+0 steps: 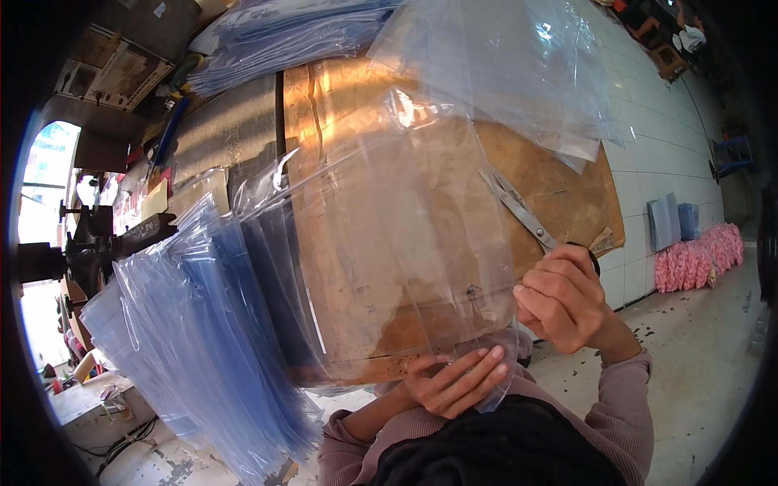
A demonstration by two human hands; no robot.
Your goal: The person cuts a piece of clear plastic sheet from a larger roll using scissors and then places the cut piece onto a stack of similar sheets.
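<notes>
A large clear plastic sleeve (405, 219) lies across the brown board on the table in front of me. My left hand (458, 379) grips its near edge by the table's front, the plastic bunching under the fingers. Curled into a fist at the sleeve's right edge, my right hand (562, 300) holds metal scissors (525, 215) with a dark handle. Their blades point away and to the left, over or against the sleeve's right side, and look nearly together. Whether the right fingertips also pinch the plastic, I cannot tell.
A thick stack of bluish clear sleeves (203, 340) hangs over the table's left edge. More sleeves (300, 40) are piled at the back, with loose clear sheets (510, 73) beside them. A black clamp-like fixture (97, 235) stands left. Pink bundles (697, 259) sit on the floor at right.
</notes>
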